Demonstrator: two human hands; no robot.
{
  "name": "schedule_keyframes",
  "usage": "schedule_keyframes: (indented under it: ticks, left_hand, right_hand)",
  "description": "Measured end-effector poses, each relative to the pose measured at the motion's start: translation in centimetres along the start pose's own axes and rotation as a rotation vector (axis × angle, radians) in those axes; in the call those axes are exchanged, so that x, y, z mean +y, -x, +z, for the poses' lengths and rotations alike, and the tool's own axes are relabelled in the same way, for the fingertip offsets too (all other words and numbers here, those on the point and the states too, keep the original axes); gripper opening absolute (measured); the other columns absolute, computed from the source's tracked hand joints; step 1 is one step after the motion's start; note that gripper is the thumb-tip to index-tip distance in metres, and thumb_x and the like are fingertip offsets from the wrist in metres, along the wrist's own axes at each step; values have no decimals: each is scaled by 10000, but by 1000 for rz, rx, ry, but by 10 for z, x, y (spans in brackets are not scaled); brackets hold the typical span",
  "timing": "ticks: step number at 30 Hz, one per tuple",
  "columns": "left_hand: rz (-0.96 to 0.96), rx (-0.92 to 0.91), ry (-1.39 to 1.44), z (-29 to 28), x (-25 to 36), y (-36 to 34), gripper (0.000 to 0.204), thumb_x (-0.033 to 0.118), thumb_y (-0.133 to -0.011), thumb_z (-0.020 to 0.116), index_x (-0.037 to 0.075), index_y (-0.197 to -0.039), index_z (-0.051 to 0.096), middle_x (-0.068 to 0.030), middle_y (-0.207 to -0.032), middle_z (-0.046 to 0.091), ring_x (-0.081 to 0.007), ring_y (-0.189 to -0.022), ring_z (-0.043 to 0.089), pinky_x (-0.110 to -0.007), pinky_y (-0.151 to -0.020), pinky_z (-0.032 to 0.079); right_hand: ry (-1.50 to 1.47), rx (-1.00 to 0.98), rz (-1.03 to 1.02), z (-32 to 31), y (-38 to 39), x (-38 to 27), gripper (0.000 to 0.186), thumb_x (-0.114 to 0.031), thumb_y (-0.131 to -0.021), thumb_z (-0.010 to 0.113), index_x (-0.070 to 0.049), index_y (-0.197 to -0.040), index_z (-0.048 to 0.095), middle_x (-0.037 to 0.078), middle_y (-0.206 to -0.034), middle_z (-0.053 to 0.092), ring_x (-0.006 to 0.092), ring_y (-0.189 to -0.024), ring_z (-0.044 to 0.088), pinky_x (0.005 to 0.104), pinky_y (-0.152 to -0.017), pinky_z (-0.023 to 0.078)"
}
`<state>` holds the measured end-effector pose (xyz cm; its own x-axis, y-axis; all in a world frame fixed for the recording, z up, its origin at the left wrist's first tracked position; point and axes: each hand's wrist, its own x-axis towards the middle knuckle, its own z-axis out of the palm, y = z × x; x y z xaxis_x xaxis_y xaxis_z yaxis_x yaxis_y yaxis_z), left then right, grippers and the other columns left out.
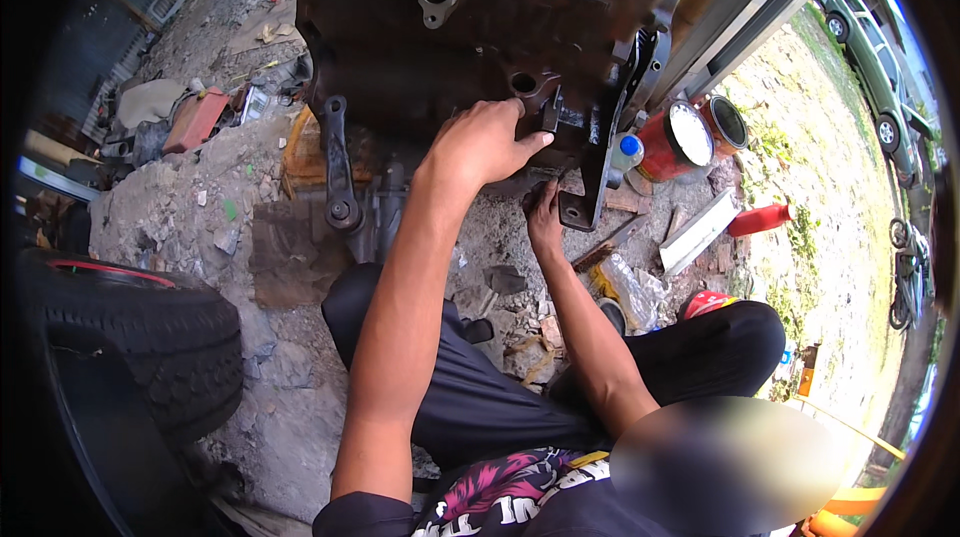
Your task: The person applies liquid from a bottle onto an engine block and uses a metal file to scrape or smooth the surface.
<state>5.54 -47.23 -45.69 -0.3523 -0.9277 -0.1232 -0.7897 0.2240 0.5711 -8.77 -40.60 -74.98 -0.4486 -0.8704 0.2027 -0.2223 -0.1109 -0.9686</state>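
Observation:
A large dark, rusty engine block fills the upper middle. My left hand rests against its lower face below a round hole, fingers bent onto it and thumb beside an angled metal bracket. My right hand is lower, at the bracket's left underside, fingers curled upward and partly in shadow; what they grip is unclear. A black metal arm hangs at the block's left, above a grey casting.
Tires stand at lower left. Rubble and a brick lie left. Right are tins, a blue-capped bottle, a red container, a white strip and a steel post. A car is beyond.

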Motion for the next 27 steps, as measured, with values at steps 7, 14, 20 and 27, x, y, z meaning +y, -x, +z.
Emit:
schedule_keyframes:
  ticks: [7, 14, 20, 27]
  left_hand:
    - [30, 11, 12, 3, 1, -3, 580, 450, -844, 695, -30, -1163, 637, -236, -1081, 681, -373, -1039, 656, -424, -902, 513]
    - [33, 17, 2, 3, 5, -4, 573, 450, -851, 690, -21, -1173, 638, -233, -1085, 683, -372, -1050, 655, -422, -912, 511]
    - [45, 13, 29, 3, -1, -4, 545, 434, -856, 688, -18, -1158, 647, -231, -1090, 683, -365, -1041, 661, -413, -910, 514]
    - [71, 61, 11, 8, -7, -5, 461, 406, -849, 695, -13, -1041, 668, -222, -1021, 691, -385, -997, 659, -463, -867, 528]
  right_hand:
    - [-361, -29, 312, 6, 14, 11, 370, -378, -1066, 377, -101, -831, 442, -41, -666, 409, 64, -546, 377, 240, -477, 325]
    - [-540, -32, 274, -7, 0, 39, 249, -255, -1069, 416, -100, -892, 498, -22, -749, 439, 101, -617, 401, 270, -525, 367]
    - [-411, 11, 265, 0, 9, 38, 405, -395, -1067, 366, -88, -824, 468, -42, -637, 399, 62, -532, 346, 243, -478, 302]
    - [-240, 20, 238, -11, 10, 37, 365, -335, -1073, 377, -84, -820, 450, -37, -682, 399, 63, -563, 350, 264, -482, 311]
